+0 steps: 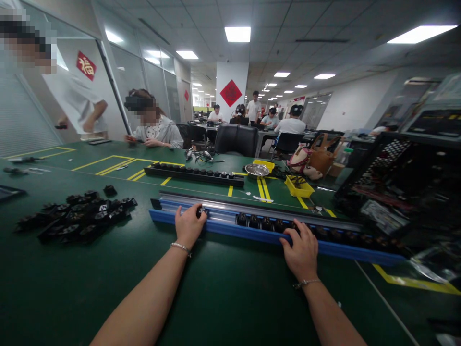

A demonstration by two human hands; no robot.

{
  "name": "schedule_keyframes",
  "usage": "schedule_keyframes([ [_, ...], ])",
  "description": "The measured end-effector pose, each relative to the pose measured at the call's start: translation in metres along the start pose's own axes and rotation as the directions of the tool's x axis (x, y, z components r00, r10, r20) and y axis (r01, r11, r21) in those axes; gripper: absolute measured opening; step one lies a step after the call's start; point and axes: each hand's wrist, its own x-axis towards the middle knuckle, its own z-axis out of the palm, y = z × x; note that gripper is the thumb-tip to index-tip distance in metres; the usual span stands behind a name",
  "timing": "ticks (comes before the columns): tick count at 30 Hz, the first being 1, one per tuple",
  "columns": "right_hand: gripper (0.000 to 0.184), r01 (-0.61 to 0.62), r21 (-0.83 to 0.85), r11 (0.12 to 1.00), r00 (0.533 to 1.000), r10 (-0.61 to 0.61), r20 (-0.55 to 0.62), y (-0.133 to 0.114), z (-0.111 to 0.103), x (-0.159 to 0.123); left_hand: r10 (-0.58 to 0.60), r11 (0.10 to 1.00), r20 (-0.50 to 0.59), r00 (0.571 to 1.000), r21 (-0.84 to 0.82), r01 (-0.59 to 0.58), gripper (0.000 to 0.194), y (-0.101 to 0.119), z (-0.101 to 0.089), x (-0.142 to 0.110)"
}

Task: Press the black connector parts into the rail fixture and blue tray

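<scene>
Left hand [189, 228] has its grip pinched on a small black part [202, 210], toward the blue channel's [223, 229] 9 o'clock end. Right hand [301, 250] covers some of the black row [254, 221] in there — can't tell if that grip's closed. Loose pile [103, 211] at 9 from the left hand, black rail [216, 179] at 12. Bulky casing [425, 182] crowds the surface [245, 288] at the right hand's 2 o'clock.

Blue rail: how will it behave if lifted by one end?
The blue rail is probably fairly stiff: it runs straight along its length. It likely feels right-heavy, as the row of black parts fills mainly its middle and right. Those might spill if tipped; the channel looks open-topped.
</scene>
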Motion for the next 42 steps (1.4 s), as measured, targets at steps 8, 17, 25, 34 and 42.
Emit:
schedule_keyframes([
  [8,0.016,0.003,0.010,1.000,1.000,-0.003,-0.011,0.001,0.001,0.000,0.050,0.998,-0.023,0.998,0.041,-0.049,0.031,-0.011,-0.003,0.005],
  [17,0.016,-0.001,0.011,1.000,1.000,0.001,-0.001,-0.001,-0.001,0.000,0.014,0.997,-0.031,0.999,0.077,-0.012,0.032,-0.014,-0.007,0.008],
  [25,0.015,0.004,0.016,1.000,1.000,-0.003,-0.015,0.001,0.001,0.000,-0.003,0.995,-0.039,0.999,0.100,0.007,0.034,-0.020,-0.008,0.010],
  [34,0.016,0.005,0.008,1.000,1.000,-0.005,-0.010,0.002,0.002,0.000,-0.075,0.995,-0.023,0.997,0.059,0.076,0.033,-0.020,-0.008,0.011],
  [42,0.016,0.004,0.010,1.000,1.000,-0.004,-0.013,0.001,0.001,0.000,-0.107,0.993,-0.052,0.993,0.053,0.110,0.033,-0.024,-0.007,0.011],
])
